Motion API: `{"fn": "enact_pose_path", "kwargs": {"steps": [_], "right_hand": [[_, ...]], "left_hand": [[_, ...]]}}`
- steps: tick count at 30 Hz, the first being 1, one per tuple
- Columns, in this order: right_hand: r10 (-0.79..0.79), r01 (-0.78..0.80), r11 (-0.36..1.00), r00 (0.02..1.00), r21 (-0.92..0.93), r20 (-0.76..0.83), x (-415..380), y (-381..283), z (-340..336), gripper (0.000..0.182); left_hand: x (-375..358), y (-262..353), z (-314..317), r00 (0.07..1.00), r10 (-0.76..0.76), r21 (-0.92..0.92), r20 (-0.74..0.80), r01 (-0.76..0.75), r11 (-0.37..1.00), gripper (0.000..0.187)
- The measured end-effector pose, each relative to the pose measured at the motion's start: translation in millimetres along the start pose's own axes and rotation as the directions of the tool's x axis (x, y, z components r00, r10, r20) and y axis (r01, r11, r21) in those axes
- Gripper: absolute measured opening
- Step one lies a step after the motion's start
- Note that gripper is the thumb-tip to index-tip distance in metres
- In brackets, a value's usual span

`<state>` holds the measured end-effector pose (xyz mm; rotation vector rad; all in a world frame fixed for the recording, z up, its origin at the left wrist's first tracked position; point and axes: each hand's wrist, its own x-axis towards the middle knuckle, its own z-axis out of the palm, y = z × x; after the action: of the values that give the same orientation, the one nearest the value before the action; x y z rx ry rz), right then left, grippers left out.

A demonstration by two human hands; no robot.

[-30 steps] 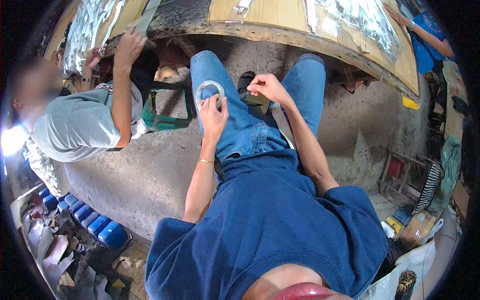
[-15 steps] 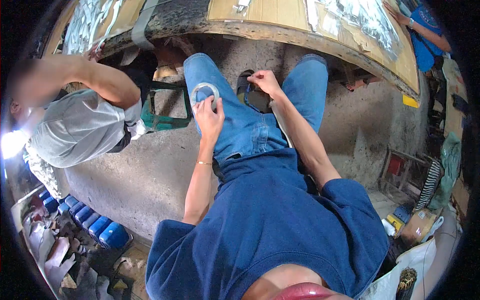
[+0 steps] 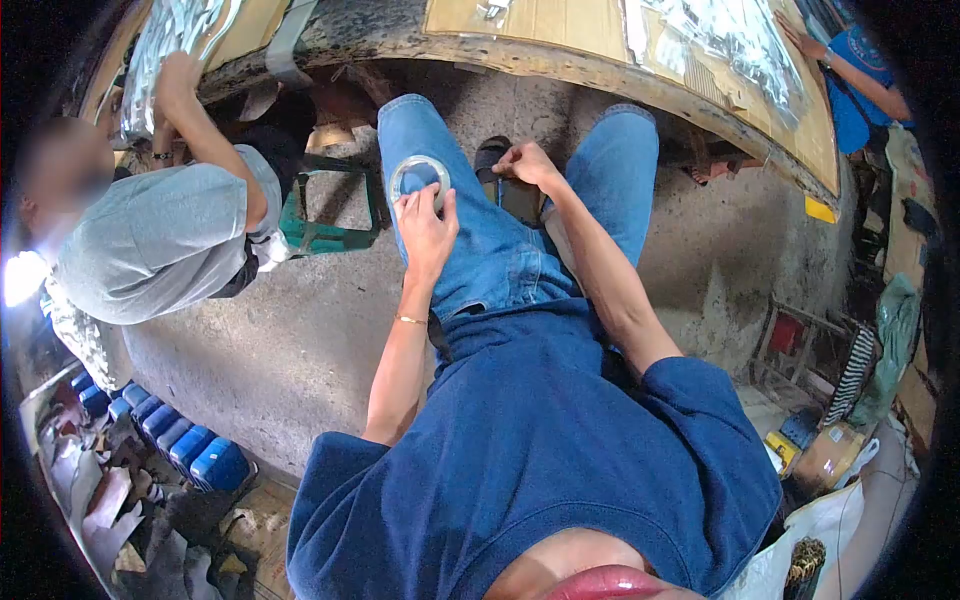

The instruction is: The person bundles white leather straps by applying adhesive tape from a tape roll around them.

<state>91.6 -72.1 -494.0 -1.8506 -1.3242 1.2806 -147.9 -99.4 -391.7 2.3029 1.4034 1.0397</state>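
My left hand point(image 3: 428, 228) is closed on the near edge of a clear ring-shaped roll point(image 3: 445, 172) that looks like tape, held over my left thigh. Blue denim shows through the middle of the roll. Between my knees, my right hand point(image 3: 530, 165) is pinched, thumb and fingertips together. A thin blue strip point(image 3: 500, 190) shows just below those fingertips; I cannot tell what they grip. Behind them, lower down, a dark sandal point(image 3: 490, 152) rests on the floor.
A worktable point(image 3: 540, 62) with cardboard and shiny strips point(image 3: 715, 50) spans the front. At left, a person in a grey shirt point(image 3: 170, 235) sits beside a green stool point(image 3: 330, 238). Blue containers point(image 3: 218, 464) line the lower left. Another person's blue sleeve point(image 3: 855, 50) shows far right.
My left hand and the roll have shifted slightly right and up. My right hand stays pinched, with less of the blue strip showing. The person at left has raised a forearm to the table.
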Motion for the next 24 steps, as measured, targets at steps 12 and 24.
{"fn": "enact_pose_path", "kwargs": {"steps": [12,24], "right_hand": [[0.226,-0.269,0.940,0.951,-0.211,-0.210,-15.9,4.7,-6.9,0.045],[0.128,-0.172,0.978,0.943,-0.118,-0.308,-50.3,-13.1,-0.5,0.036]], "left_hand": [[7.3,12.3,18.7,0.994,0.076,-0.078,0.073,-0.070,0.994,0.018],[7.3,27.8,10.1,0.991,0.077,-0.124,0.108,-0.064,0.990,0.019]]}}
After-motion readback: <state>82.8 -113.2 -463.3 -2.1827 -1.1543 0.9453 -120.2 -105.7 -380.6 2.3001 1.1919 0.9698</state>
